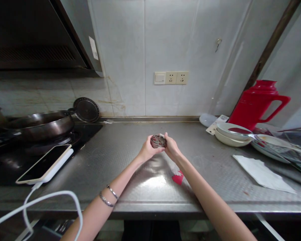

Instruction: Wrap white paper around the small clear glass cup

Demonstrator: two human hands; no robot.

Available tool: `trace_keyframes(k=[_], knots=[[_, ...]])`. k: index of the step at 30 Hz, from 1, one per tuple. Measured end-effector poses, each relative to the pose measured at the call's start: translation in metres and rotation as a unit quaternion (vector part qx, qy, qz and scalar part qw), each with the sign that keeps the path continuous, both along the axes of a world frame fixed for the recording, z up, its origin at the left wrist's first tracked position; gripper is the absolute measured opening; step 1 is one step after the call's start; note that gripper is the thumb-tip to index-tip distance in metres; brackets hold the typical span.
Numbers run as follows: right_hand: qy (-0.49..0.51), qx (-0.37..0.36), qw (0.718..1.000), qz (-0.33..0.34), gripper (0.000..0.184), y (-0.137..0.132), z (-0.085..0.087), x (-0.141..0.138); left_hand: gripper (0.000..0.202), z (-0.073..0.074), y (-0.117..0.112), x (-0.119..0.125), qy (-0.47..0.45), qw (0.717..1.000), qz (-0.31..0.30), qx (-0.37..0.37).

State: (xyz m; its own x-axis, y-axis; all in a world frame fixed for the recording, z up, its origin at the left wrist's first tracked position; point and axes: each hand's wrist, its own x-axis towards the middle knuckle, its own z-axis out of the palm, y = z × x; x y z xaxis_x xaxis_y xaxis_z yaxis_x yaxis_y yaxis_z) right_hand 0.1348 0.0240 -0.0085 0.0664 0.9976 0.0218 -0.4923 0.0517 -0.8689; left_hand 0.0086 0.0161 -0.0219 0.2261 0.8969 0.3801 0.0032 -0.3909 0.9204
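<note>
At far left, a steel pan (43,127) stands on a black hob (8,167); before it, a smartphone (43,164) lies on a white slab, a white cable (60,193) trailing from its near end. A dark disc (86,109) leans against the tiled wall (125,60). At centre, above the steel worktop (110,147), the left hand (148,150), its forearm bearing two silver bracelets (106,200), grasps the left side of a small round container (158,141) with dark red and grey contents; the right hand (172,147) grips its right side. A red scrap (178,178) lies nearer the front edge. At right are stacked white bowls (232,142), a red thermos flask (256,103) behind them, a white paper napkin (263,175) and a patterned plate (264,150).
</note>
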Motion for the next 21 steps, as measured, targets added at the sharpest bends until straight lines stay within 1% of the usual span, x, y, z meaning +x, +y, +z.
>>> trace_keyframes(k=[3,5,7,9,11,14,16,18,21], knots=[[-0.002,0.028,1.0,0.002,0.036,-0.004,0.0,-0.006,0.071,0.002,-0.003,0.002,0.007,0.998,0.06,-0.008],[-0.016,0.047,0.999,-0.01,0.038,-0.007,-0.001,-0.01,0.07,0.002,-0.004,0.004,0.01,0.995,0.099,-0.009],[-0.036,0.053,0.998,-0.023,0.04,-0.009,-0.001,-0.013,0.07,0.002,-0.004,0.006,0.009,0.993,0.118,-0.007],[-0.053,0.055,0.997,-0.027,0.041,-0.009,-0.002,-0.012,0.073,0.001,-0.005,0.007,0.007,0.992,0.122,-0.011],[-0.067,0.049,0.996,-0.03,0.042,-0.007,-0.003,-0.008,0.079,0.0,-0.005,0.008,-0.003,0.995,0.096,-0.027],[-0.075,0.039,0.995,-0.048,0.045,0.0,-0.006,0.001,0.091,0.0,-0.007,0.008,-0.029,0.998,-0.005,-0.059],[-0.077,0.041,0.995,-0.05,0.046,0.005,-0.008,0.007,0.092,0.002,-0.007,0.008,-0.044,0.995,-0.053,-0.075],[-0.084,0.044,0.995,-0.039,0.048,0.008,-0.009,0.01,0.088,0.004,-0.007,0.008,-0.061,0.993,-0.058,-0.078],[-0.095,0.048,0.994,-0.026,0.049,0.009,-0.01,0.009,0.078,0.005,-0.004,0.008,-0.078,0.995,-0.039,-0.054]])
